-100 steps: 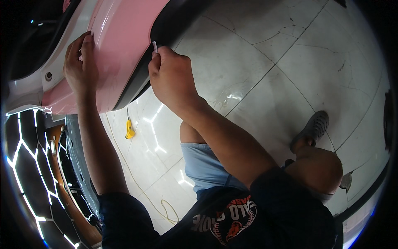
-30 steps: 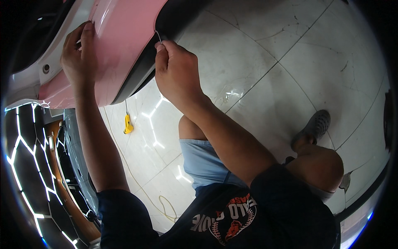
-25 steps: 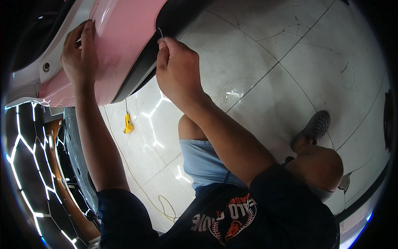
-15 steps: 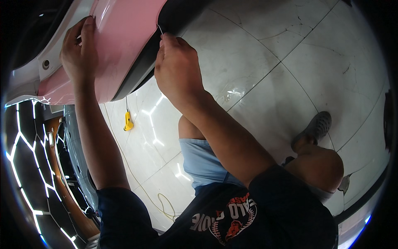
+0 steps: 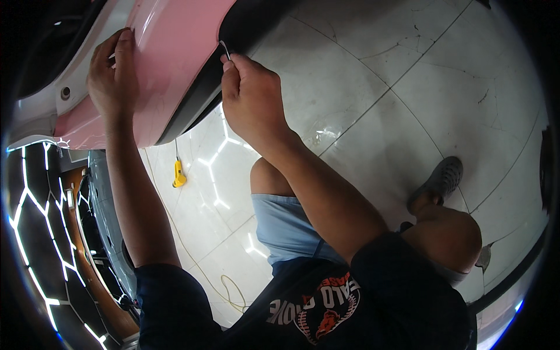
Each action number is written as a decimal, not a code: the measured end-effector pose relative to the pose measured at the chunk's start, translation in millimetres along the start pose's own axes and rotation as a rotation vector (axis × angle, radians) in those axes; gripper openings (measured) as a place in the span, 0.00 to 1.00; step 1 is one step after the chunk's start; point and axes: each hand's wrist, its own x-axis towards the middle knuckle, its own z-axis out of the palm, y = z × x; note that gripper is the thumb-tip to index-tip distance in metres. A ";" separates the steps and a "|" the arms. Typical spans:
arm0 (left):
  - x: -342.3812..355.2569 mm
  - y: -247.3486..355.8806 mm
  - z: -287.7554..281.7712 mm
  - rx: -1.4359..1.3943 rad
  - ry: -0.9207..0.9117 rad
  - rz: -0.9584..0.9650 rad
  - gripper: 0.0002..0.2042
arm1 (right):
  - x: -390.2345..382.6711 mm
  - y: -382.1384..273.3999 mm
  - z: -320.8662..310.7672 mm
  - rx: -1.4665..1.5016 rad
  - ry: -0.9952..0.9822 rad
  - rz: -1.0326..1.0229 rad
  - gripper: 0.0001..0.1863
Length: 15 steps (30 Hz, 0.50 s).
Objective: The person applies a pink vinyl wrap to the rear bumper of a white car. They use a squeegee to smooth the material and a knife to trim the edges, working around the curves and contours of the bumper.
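My right hand (image 5: 254,93) is closed around a slim, light metal tool (image 5: 226,50); only its thin, bent end shows past my fingers. That end meets the rim of a glossy pink car body panel (image 5: 169,64), where it borders the dark wheel arch (image 5: 251,23). On the panel's other side, my left hand (image 5: 114,76) reaches up to the seam beside a pale door-sill strip (image 5: 79,76). Its fingers are bent and its thumb tip is close to them at the seam; whatever is between them cannot be made out.
Black trim (image 5: 195,96) runs along the panel's lower edge. A yellow handheld tool (image 5: 179,175) lies on the glossy tiled floor (image 5: 361,116), near a loose pale cord (image 5: 195,262). A grey car (image 5: 108,204) stands at the left. My shoe (image 5: 440,178) rests on cracked tiles.
My right hand has shifted slightly down and turned, so more of the metal tool shows, still at the panel's rim. My left hand stays at the seam.
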 end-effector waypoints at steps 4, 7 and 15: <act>-2.1 -4.1 -1.9 -0.031 -0.021 -0.029 0.17 | 2.3 0.3 -0.1 -0.062 -0.023 -0.041 0.04; 0.5 0.7 -2.6 -0.047 -0.024 -0.046 0.17 | -0.4 1.2 -0.9 0.009 -0.003 0.024 0.04; 1.7 -2.8 -3.2 -0.124 -0.073 -0.103 0.18 | -10.6 -29.3 -31.9 0.023 -0.477 -0.273 0.10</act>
